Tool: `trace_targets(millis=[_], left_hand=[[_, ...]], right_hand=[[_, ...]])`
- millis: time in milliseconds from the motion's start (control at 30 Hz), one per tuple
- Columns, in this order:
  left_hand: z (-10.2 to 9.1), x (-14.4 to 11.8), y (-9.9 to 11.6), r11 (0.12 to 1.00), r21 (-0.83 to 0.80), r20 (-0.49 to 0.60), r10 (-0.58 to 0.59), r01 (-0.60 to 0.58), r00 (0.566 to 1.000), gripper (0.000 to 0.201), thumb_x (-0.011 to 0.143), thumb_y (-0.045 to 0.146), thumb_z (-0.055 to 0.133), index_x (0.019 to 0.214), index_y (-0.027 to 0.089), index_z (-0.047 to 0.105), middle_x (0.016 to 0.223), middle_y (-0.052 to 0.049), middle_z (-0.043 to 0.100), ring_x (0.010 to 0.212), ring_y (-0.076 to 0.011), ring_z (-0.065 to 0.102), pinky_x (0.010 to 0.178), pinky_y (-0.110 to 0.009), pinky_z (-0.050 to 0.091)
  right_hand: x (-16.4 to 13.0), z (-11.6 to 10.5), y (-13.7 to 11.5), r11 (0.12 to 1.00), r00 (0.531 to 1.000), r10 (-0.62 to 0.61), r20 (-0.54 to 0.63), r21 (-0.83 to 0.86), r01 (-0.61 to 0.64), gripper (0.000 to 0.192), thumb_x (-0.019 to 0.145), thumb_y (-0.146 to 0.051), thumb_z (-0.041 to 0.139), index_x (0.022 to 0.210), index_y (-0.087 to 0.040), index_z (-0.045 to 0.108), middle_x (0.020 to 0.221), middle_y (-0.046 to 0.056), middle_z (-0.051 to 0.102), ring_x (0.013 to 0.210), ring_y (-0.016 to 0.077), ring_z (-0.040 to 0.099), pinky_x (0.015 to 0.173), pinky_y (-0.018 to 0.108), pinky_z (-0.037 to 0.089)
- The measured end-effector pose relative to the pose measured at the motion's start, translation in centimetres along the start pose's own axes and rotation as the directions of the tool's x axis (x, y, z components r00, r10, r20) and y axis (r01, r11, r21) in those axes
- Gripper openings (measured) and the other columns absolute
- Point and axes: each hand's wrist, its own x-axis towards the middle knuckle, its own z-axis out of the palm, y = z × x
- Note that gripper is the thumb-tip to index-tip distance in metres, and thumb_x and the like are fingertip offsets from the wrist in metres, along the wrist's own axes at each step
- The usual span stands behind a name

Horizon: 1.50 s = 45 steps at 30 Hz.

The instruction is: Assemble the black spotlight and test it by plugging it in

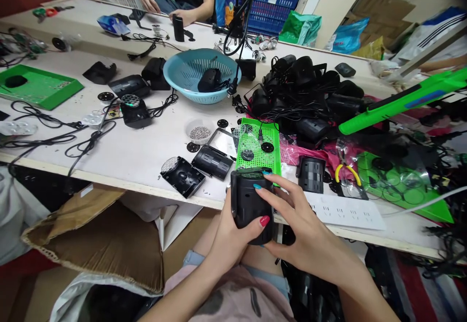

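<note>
A black plastic housing [247, 201] with ribbed sides is held over my lap at the table's near edge. My left hand [229, 237] grips it from below and the left, thumb across its front. My right hand [304, 232] holds its right side, fingers spread over the top and front. Just beyond it lies a green perforated tray [270, 159] with clear lenses and black discs. Two more black housing parts [182, 176] [212, 161] lie on the table to the left.
A teal basket [189, 71] holds a black unit. A pile of black units with cables [310, 93] sits at the right, beside a green tool [397, 103], yellow pliers [346, 171] and a white power strip [346, 211]. A small bowl of screws [199, 132] is nearby. Another person's hands [186, 16] work across the table. A cardboard box [98, 239] stands lower left.
</note>
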Motion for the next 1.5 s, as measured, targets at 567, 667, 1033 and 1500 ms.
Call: trace_targets(millis=[567, 667, 1033, 1500], left_hand=[[0.3, -0.1, -0.5, 0.998, 0.062, 0.062, -0.011, 0.007, 0.998, 0.071, 0.073, 0.034, 0.085, 0.136, 0.03, 0.054, 0.126, -0.004, 0.068, 0.117, -0.026, 0.062, 0.096, -0.033, 0.052], [0.2, 0.1, -0.7, 0.996, 0.09, 0.045, -0.002, -0.002, 0.999, 0.074, 0.069, 0.032, 0.087, 0.135, 0.028, 0.055, 0.122, -0.005, 0.069, 0.113, -0.0279, 0.064, 0.092, -0.035, 0.054], [1.3, -1.0, 0.2, 0.977, 0.204, 0.128, -0.095, 0.067, 0.987, 0.058, 0.064, 0.026, 0.084, 0.116, 0.023, 0.059, 0.101, -0.005, 0.072, 0.089, -0.0244, 0.067, 0.074, -0.032, 0.057], [1.3, -0.6, -1.3, 0.953, 0.295, 0.027, -0.085, 0.073, 0.996, 0.048, 0.059, 0.025, 0.083, 0.103, 0.02, 0.063, 0.092, -0.004, 0.072, 0.082, -0.0246, 0.066, 0.07, -0.034, 0.056]], right_hand=[[-0.7, -0.9, 0.1, 1.0, 1.0, -0.005, -0.008, -0.029, 0.005, 0.079, 0.084, -0.015, 0.058, 0.154, -0.029, 0.025, 0.155, 0.014, 0.023, 0.147, 0.0302, 0.027, 0.112, 0.05, 0.047], [-0.8, -0.5, 0.0, 0.998, 1.0, -0.026, -0.01, -0.05, 0.025, 0.081, 0.083, -0.011, 0.057, 0.155, -0.029, 0.024, 0.154, 0.013, 0.024, 0.147, 0.0295, 0.027, 0.113, 0.051, 0.045], [0.9, 1.5, 1.7, 0.535, 0.851, 0.505, -0.146, 0.826, -0.176, 0.081, 0.074, -0.066, 0.075, 0.141, -0.03, 0.048, 0.134, 0.01, 0.059, 0.123, 0.0302, 0.056, 0.103, 0.047, 0.049], [1.8, 3.2, 2.4, 0.134, 0.823, 0.548, 0.146, 0.956, -0.259, 0.053, 0.065, -0.049, 0.084, 0.108, -0.021, 0.07, 0.096, 0.003, 0.072, 0.089, 0.0207, 0.067, 0.082, 0.03, 0.053]])
